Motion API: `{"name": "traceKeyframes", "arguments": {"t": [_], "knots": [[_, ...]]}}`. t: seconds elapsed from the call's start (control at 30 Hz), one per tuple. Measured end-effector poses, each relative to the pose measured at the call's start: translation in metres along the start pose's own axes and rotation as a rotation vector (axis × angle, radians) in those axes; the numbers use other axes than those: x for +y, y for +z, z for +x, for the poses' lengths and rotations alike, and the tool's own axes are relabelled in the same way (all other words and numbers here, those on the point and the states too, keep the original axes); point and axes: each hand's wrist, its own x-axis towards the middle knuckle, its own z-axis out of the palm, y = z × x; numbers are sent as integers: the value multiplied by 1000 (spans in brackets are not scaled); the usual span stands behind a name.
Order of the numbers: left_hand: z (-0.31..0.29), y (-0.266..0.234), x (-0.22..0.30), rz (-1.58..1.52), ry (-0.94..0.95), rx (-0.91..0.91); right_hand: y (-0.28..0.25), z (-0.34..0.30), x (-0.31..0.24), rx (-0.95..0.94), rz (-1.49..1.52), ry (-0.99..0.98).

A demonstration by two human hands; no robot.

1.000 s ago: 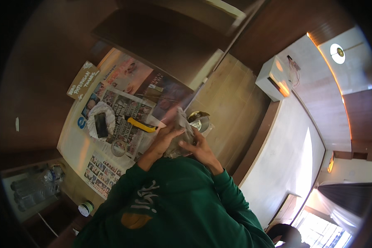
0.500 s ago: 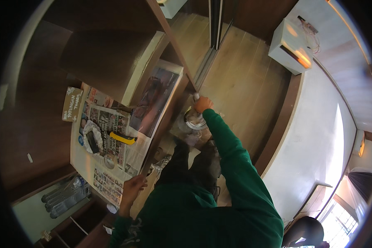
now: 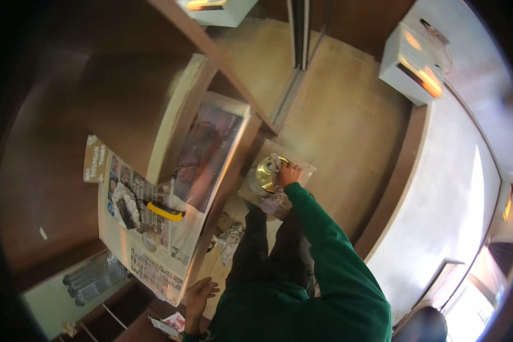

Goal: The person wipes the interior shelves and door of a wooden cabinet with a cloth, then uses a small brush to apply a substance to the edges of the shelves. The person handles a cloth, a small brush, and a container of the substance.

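My right hand (image 3: pixel 291 174) is down at a round gold-coloured metal tin (image 3: pixel 265 178) on the floor. Its fingers are bent around a crumpled whitish rag (image 3: pixel 276 161) over the tin's rim; motion blurs the exact grip. Under the tin lies a flat square sheet (image 3: pixel 305 166), with a pinkish crumpled wad (image 3: pixel 273 203) at its near side. My left hand (image 3: pixel 200 293) hangs near the front corner of the newspaper-covered table, fingers loosely apart, holding nothing.
On the newspaper (image 3: pixel 157 265) lie a yellow-handled cutter (image 3: pixel 166 211), a roll of tape (image 3: pixel 149 241) and a dark block on crumpled white paper (image 3: pixel 121 200). A crumpled silvery wrapper (image 3: pixel 229 242) is on the floor by my legs. A white wall (image 3: pixel 439 188) stands to the right.
My right hand has come down and nearer from above the tin to its right rim, and the tin's gold surface shows more. My left hand has moved down and right, away from the table edge.
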Motion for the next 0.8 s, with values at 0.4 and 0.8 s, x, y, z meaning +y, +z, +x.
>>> {"name": "traceKeyframes", "arguments": {"t": [0.4, 0.8], "knots": [[8, 28, 60, 197, 82, -31, -84, -39, 5, -72, 296, 54], [-53, -27, 210, 90, 1145, 247, -127, -124, 124, 27, 634, 229]]}}
